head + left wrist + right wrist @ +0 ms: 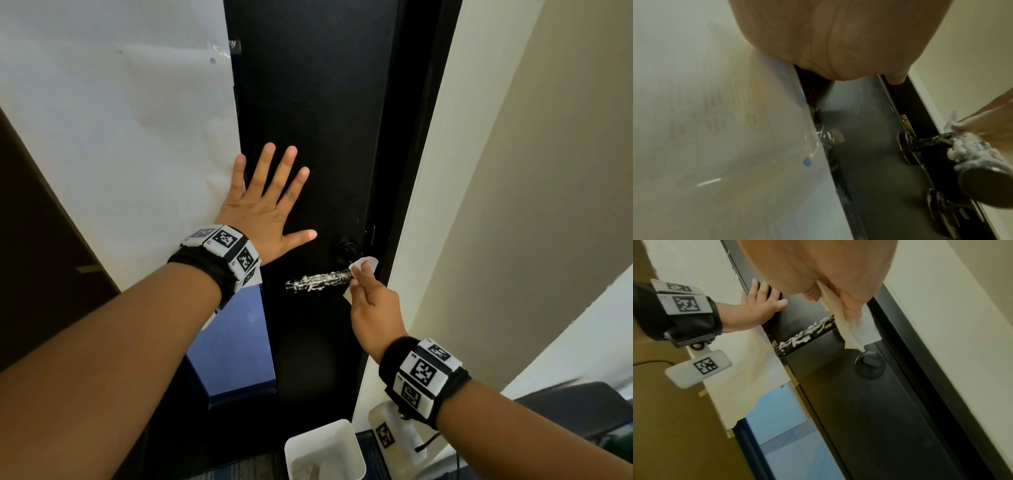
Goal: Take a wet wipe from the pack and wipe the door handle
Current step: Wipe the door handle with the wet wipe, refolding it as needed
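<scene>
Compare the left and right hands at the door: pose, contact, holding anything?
The left hand lies flat with fingers spread; the right hand has fingers curled.
The left hand holds nothing; the right hand grips a wet wipe.
The left hand presses the black door above the handle; the right hand sits at the pivot end of the foam-smeared door handle.
Both wear black marker-tagged wristbands.

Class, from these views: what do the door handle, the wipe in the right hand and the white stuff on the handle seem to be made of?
Door handle: probably metal, dark and glossy, with bright glints on its round bar.
Wipe: thin, soft, white non-woven sheet or tissue; it folds and drapes limply under the right hand.
White stuff: looks like foam or cream, lumpy and bubbly; which one cannot be told.
</scene>
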### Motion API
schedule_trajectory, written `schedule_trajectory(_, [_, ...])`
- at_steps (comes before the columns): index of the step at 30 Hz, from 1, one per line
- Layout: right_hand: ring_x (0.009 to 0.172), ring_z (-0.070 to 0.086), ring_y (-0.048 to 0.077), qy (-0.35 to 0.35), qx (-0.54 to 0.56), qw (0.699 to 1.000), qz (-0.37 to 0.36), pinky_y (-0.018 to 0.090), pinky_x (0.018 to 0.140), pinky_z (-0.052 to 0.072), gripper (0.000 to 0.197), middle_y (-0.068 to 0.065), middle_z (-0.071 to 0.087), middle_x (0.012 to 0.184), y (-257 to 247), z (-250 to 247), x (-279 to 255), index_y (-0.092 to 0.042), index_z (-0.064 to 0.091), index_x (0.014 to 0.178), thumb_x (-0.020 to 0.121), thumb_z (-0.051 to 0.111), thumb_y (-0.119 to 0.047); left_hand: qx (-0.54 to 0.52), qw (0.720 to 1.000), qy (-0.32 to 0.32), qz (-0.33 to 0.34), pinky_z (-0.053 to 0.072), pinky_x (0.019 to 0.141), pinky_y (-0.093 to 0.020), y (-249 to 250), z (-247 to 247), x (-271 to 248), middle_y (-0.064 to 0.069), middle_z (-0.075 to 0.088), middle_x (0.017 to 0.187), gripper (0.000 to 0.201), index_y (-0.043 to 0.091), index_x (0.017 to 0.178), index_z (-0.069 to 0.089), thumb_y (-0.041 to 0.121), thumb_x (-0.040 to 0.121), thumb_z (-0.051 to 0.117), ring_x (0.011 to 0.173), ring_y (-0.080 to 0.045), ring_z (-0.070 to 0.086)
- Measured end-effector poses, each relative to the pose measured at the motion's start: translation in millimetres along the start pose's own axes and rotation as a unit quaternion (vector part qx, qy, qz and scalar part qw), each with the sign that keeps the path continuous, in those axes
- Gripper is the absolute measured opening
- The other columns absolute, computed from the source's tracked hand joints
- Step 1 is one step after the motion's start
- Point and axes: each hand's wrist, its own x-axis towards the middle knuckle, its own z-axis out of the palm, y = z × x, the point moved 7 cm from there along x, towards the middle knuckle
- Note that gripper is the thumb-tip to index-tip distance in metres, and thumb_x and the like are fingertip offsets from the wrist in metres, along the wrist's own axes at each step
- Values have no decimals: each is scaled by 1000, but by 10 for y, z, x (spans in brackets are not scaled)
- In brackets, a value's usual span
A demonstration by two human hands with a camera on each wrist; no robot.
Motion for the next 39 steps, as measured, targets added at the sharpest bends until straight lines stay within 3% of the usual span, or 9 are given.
schedule_trajectory(5, [146, 15, 13, 17, 39, 999, 9, 19, 116, 13, 42, 9, 19, 159, 7, 123, -78, -5, 38, 143, 101, 38, -12, -8, 1000, -17, -4, -15, 111, -59, -7, 13, 1, -9, -38, 149, 94, 20, 147, -20, 77, 80, 11, 137, -34, -34])
schedule_trajectory(9, [140, 15, 4, 25, 10, 1000, -3, -1, 103, 13, 42, 6, 18, 159, -62, 144, -104, -4, 38, 142, 101, 37, -12, -10, 1000, -15, -3, -16, 111, -59, 0, 10, 3, -9, -39, 149, 94, 21, 147, -21, 77, 80, 13, 138, -34, -34])
schedule_trajectory(14, [148, -1, 15, 1, -64, 998, -21, 16, 112, 3, 44, 10, 9, 162, -82, 260, -150, -4, 33, 145, 102, 33, -13, -6, 1000, -11, -4, -18, 110, -58, -1, 4, 2, -9, -38, 150, 95, 20, 148, -19, 77, 80, 17, 138, -34, -34])
schedule_trajectory(20, [140, -11, 1, -46, -119, 988, -91, 4, 105, -6, 46, 6, 10, 161, -178, 411, -233, -8, 29, 148, 103, 31, -16, 2, 1000, -10, -5, -22, 108, -57, 7, -11, 2, -10, -35, 151, 96, 20, 148, -19, 76, 80, 19, 139, -35, -31])
schedule_trajectory(24, [138, 5, -4, -63, -91, 988, -109, 4, 108, 7, 42, 8, 26, 158, -245, 427, -247, -11, 38, 144, 103, 33, -18, 2, 1000, -15, -8, -24, 107, -56, 5, -4, 4, -10, -39, 149, 96, 20, 146, -22, 76, 80, 19, 138, -35, -34])
schedule_trajectory(28, [108, 57, -4, -15, 51, 998, -43, 4, 92, 39, 36, 7, 60, 133, -265, 231, -169, -17, 55, 131, 102, 37, -26, 3, 1000, -14, -11, -22, 108, -57, -3, -5, -1, -10, -38, 150, 97, 20, 147, -22, 76, 80, 20, 139, -35, -33])
schedule_trajectory(31, [104, 62, 4, 31, 170, 983, 59, 16, 91, 46, 29, -7, 68, 107, -181, 33, -10, -19, 63, 116, 101, 39, -23, 5, 1000, -12, -8, -23, 108, -56, 2, -9, -2, -10, -38, 149, 97, 20, 147, -22, 77, 80, 20, 138, -35, -33])
schedule_trajectory(35, [101, 65, 25, 35, 426, 889, 162, 36, 93, 50, 29, 11, 68, 109, -242, -208, 100, -7, 63, 112, 96, 41, -18, 9, 1000, -6, -8, -22, 108, -56, -3, -8, 0, -10, -36, 150, 97, 20, 148, -19, 77, 81, 22, 139, -35, -31])
schedule_trajectory(39, [77, 63, 20, 77, 349, 928, 102, 28, 68, 50, 24, 8, 66, 87, -434, -528, 299, -10, 65, 88, 95, 42, -14, 10, 1000, -4, -6, -23, 108, -56, -10, -8, -6, -10, -33, 152, 98, 20, 149, -17, 76, 81, 24, 140, -35, -30])
